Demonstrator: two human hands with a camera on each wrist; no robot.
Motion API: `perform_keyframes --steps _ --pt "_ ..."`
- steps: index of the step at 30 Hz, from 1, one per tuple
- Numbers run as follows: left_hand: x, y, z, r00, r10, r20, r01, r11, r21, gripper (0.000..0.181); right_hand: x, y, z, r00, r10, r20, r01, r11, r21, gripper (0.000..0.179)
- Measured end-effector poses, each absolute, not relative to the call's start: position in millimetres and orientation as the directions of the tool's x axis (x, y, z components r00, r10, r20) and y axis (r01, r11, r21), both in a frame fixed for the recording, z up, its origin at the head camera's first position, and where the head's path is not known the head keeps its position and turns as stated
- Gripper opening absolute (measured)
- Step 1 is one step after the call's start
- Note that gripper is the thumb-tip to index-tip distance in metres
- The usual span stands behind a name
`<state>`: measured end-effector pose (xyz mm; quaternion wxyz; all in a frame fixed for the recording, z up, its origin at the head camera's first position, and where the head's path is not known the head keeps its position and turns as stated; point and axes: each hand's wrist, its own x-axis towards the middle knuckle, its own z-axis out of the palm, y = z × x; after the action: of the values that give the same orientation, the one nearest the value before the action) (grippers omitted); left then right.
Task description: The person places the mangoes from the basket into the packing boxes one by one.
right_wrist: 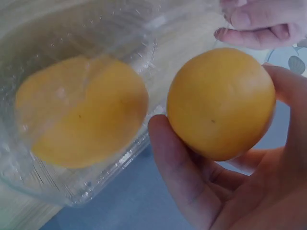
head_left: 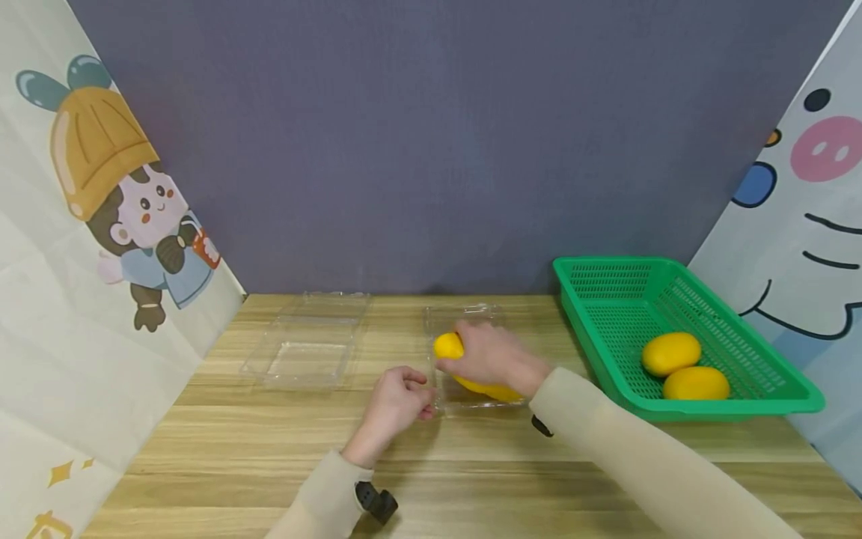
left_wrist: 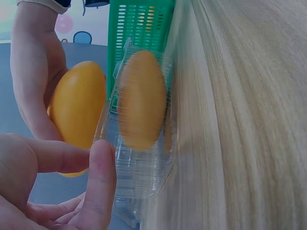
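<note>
A yellow mango is in my right hand, fingers and thumb wrapped around its sides, above an open clear plastic box. Inside that box lies another mango, seen through the wall in both wrist views. At the box's left edge, my left hand pinches the rim between thumb and finger. The right wrist view shows the held mango beside the box wall, with the left fingertips at the far edge.
A second clear plastic box stands open on the left of the wooden table. To the right is a green basket with two mangoes in it. A dark panel rises behind the table.
</note>
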<state>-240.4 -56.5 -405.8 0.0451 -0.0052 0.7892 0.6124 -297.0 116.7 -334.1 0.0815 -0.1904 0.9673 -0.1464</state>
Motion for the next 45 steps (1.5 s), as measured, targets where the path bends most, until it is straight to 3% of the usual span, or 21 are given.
perform_keyframes --steps 14,31,37,45 --pt "-242.3 -53.4 -405.9 -0.996 0.021 -0.092 -0.085 0.235 0.968 0.03 -293.7 108.7 -350.9 -0.913 -0.402 -0.07 -0.385 0.904 -0.185 0.041" --pt "-240.8 -54.8 -405.5 -0.995 0.045 -0.086 -0.072 0.242 0.968 0.028 -290.4 111.7 -344.8 -0.878 -0.455 -0.151 -0.442 0.89 -0.108 0.036" --pt "-241.1 -53.1 -404.9 -0.996 0.059 -0.065 -0.049 0.241 0.969 0.028 -289.1 116.0 -339.9 -0.877 -0.455 -0.157 -0.437 0.889 -0.133 0.031" --pt "-240.6 -55.6 -405.6 -0.995 0.051 -0.082 -0.067 0.246 0.967 0.029 -286.9 115.4 -344.9 -0.894 -0.425 -0.143 -0.387 0.893 -0.23 0.041"
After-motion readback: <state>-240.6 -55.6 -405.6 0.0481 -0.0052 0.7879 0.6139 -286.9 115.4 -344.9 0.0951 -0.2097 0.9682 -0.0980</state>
